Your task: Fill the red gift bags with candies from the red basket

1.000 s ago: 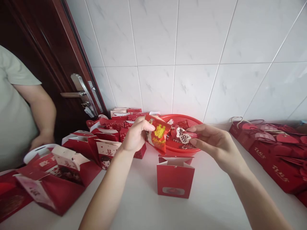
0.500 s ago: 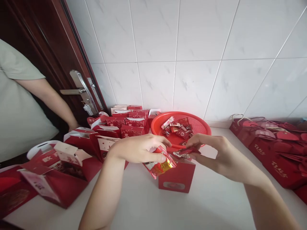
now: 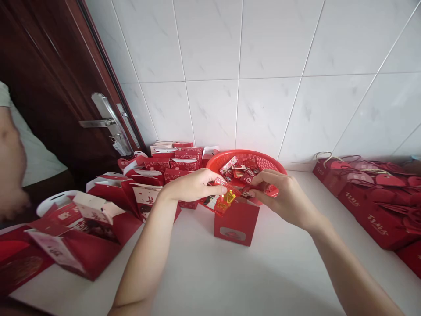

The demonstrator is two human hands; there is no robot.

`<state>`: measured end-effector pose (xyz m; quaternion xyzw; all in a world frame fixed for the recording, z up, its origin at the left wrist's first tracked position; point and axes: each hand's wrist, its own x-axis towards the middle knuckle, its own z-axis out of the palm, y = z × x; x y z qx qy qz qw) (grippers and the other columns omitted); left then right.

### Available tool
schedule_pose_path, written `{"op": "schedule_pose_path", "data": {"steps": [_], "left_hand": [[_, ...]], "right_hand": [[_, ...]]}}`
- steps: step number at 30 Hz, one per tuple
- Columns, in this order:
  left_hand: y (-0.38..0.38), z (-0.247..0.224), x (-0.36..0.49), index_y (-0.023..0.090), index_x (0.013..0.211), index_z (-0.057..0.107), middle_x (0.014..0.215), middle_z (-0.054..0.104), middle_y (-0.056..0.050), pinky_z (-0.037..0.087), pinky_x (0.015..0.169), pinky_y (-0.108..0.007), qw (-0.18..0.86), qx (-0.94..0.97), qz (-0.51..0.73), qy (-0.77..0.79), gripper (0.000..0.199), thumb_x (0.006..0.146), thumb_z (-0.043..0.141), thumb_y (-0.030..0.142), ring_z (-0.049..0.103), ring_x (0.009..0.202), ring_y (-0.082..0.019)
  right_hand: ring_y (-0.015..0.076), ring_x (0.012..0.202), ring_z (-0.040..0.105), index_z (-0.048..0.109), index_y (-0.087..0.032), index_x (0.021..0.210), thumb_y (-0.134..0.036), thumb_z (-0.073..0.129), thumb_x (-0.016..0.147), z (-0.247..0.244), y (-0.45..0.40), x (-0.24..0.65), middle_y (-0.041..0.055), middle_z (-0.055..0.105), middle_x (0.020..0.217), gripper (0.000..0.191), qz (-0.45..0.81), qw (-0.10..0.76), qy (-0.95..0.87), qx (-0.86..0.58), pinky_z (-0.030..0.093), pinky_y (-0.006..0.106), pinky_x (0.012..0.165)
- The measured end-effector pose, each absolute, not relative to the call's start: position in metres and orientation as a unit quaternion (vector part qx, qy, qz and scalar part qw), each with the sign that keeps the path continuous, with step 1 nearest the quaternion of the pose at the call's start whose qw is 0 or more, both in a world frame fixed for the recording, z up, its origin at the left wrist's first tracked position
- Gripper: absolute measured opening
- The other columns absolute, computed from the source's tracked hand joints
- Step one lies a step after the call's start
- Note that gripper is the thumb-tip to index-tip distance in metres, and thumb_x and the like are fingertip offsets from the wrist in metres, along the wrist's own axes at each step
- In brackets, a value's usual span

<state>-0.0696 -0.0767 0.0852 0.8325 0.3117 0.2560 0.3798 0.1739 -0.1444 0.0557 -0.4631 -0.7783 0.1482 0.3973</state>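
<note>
- I have a pale tiled wall (image 3: pixel 269 44) filling the view beyond the fingers.
- Below them runs a white table (image 3: pixel 204 281), bare on the near side.
- Far to the left of the fingers I see a dark wooden door (image 3: pixel 49 44) with a metal handle (image 3: pixel 98 123).
- In front of it, well apart from the fingers, another person (image 3: pixel 13 151) in a pale top is partly in view, one hand blurred.
- Open red boxes (image 3: pixel 90 256) crowd the table to the left of the fingers, the rearmost near the wall.
- Well to the right of the fingers I have red handled bags (image 3: pixel 365 219) packed together.
- Just beyond the fingers sits a red perforated basket (image 3: pixel 263 157).
- My left hand (image 3: pixel 194 186) has thumb and fingers closed on a packet.
- My right hand (image 3: pixel 279 195) has thumb and fingertips nearly together; I can't tell whether they grip the bit of dark wrapper showing there.
- Directly under both sets of fingers stands a single red box (image 3: pixel 235 221), upright, an oval window in its front.
- The shiny red-and-gold packet (image 3: pixel 225 200) hangs from the left fingers, overlapping that box's top.
- Small wrapped candies (image 3: pixel 248 177) lie in the basket, past the fingertips.
</note>
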Motion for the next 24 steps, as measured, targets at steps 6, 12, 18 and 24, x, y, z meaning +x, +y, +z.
{"op": "schedule_pose_path", "data": {"steps": [6,12,18,24], "left_hand": [[-0.063,0.080,-0.066,0.020,0.067,0.076,0.063,0.070,-0.002,0.048,0.059,-0.028,0.411,0.823,0.251,0.300,0.022,0.076,0.079,0.040,0.064,0.059,-0.020],[-0.065,0.077,-0.055,0.020,0.082,0.081,0.077,0.077,-0.005,0.053,0.070,-0.031,0.450,0.803,0.270,0.283,0.020,0.084,0.072,0.038,0.071,0.076,-0.024],[-0.083,0.081,-0.042,0.022,0.108,0.080,0.111,0.076,-0.009,0.054,0.091,-0.036,0.466,0.798,0.299,0.238,0.024,0.090,0.068,0.034,0.068,0.109,-0.029],[-0.093,0.085,-0.047,0.023,0.119,0.070,0.121,0.071,-0.010,0.052,0.099,-0.040,0.447,0.817,0.276,0.237,0.036,0.094,0.064,0.048,0.064,0.119,-0.029]], "right_hand": [[0.0164,0.070,0.062,0.071,-0.023,0.091,-0.024,0.064,0.089,0.052,-0.142,0.174,0.0058,0.068,0.097,0.007,0.097,0.449,-0.758,-0.464,0.052,0.029,0.061],[0.0183,0.074,0.066,0.068,-0.022,0.099,-0.038,0.068,0.093,0.055,-0.151,0.168,0.0052,0.072,0.093,0.017,0.202,0.518,-0.708,-0.436,0.054,0.030,0.065],[0.0218,0.089,0.071,0.061,-0.024,0.124,-0.046,0.073,0.090,0.049,-0.153,0.156,0.0082,0.071,0.117,0.042,0.247,0.515,-0.707,-0.417,0.058,0.031,0.068],[0.0206,0.073,0.070,0.069,-0.020,0.092,-0.044,0.074,0.088,0.058,-0.153,0.166,0.0052,0.073,0.086,0.025,0.223,0.568,-0.676,-0.413,0.056,0.029,0.062]]}}
